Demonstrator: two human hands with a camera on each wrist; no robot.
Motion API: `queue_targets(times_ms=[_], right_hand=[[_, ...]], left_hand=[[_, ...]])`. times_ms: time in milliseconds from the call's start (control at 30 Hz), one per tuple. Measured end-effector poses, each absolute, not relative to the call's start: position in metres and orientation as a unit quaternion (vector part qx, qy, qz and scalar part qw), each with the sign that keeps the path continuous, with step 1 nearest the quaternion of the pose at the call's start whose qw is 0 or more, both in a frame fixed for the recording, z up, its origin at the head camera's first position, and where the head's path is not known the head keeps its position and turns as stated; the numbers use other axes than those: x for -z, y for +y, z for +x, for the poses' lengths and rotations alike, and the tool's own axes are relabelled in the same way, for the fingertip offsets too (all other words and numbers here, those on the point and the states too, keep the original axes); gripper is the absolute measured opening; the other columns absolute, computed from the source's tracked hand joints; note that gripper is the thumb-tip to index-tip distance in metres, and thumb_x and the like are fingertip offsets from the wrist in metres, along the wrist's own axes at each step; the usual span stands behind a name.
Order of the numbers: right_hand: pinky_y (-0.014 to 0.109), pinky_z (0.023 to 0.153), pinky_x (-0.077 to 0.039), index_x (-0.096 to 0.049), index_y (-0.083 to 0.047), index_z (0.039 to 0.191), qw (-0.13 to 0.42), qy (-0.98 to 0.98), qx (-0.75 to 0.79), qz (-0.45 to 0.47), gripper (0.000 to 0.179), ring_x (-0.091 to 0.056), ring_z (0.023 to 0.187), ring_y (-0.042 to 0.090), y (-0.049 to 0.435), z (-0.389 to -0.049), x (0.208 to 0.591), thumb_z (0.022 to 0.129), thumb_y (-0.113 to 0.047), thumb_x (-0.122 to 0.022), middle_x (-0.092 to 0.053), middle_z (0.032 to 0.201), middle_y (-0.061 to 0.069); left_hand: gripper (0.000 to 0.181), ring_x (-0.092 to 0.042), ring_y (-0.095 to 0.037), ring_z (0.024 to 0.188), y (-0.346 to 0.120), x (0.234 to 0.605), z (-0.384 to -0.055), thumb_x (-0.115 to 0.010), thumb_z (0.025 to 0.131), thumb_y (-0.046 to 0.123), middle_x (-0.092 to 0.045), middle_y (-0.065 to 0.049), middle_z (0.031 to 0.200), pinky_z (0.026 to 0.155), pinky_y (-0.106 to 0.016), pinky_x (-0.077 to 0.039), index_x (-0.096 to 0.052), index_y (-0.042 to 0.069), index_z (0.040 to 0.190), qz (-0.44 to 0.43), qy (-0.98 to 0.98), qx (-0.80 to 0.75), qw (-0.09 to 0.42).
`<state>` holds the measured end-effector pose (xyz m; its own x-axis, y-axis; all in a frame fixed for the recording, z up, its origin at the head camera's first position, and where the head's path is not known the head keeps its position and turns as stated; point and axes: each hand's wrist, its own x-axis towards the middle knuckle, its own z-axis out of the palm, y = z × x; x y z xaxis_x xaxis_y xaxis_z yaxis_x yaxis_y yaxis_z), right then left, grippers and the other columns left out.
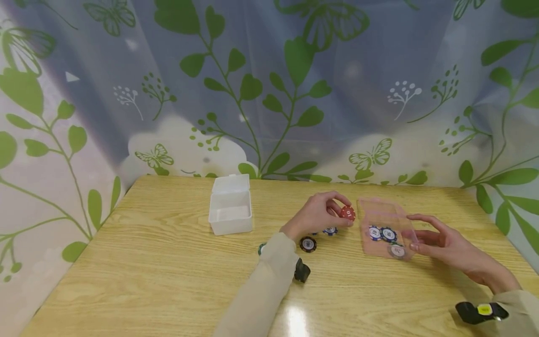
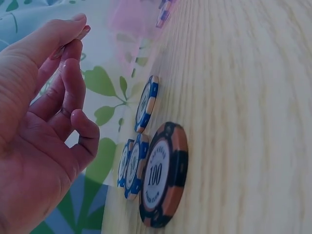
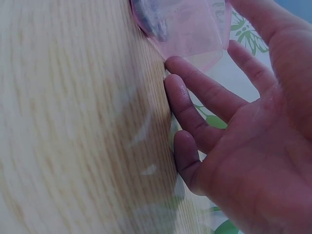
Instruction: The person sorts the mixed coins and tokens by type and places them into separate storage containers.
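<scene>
A patterned cloth (image 1: 269,93) hung across the far side, and in front of it the wooden bench (image 1: 168,290) carried everything. The left sleeve (image 1: 258,295) reached across the middle of the bench, partly covering a green chip (image 1: 261,248), so a low sweep of that arm could have dragged it out of place. The pink box (image 1: 370,250) stood open on the right with three chips inside; thin and see-through, it looked light enough to slide or tip if pushed from one side only. The white box (image 1: 231,228), lid raised, stood well apart on the far left, at little risk. The right hand (image 1: 452,245) grasped the pink box lightly by its right side, and if it pulled away the box could have shifted. The left hand (image 1: 317,213) pinched the red chip (image 1: 348,213) between thumb and fingertips, just left of the pink box; so slight a hold on a smooth edge could have slipped, or the chip could have clipped the left wall. Blue chips (image 1: 330,230) and a black chip (image 1: 308,244) lay near that hand, where trailing fingers might have scattered them.
</scene>
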<state>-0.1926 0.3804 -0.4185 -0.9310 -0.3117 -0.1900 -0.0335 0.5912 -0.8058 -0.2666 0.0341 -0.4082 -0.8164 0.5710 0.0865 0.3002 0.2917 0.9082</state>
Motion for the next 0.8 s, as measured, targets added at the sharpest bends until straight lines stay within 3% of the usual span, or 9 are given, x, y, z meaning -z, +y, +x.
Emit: queue_targets(times_ms=[467,800], right_hand=[[0.02,0.082,-0.053,-0.023,-0.017,0.16,0.16,0.878,0.442,-0.092,0.068,-0.045,0.11,-0.024,0.38,-0.193,0.419,0.104,-0.024,-0.062,-0.045,0.152,0.033],[0.021,0.082,-0.053,-0.023,-0.016,0.16,0.158,0.882,0.435,-0.089,0.069,-0.043,0.109,-0.025,0.38,-0.193,0.419,0.104,-0.026,-0.062,-0.044,0.153,0.033]], left_hand=[[0.04,-0.068,-0.007,0.076,0.047,0.407,-0.261,-0.086,0.085,0.019,-0.07,0.005,0.088,0.069,-0.021,-0.055,-0.068,0.018,0.121,0.276,0.772,-0.555,0.138],[0.046,-0.07,-0.008,0.077,0.058,0.403,-0.256,-0.087,0.083,0.019,-0.071,0.004,0.088,0.066,-0.029,-0.057,-0.068,0.016,0.125,0.265,0.759,-0.574,0.156]])
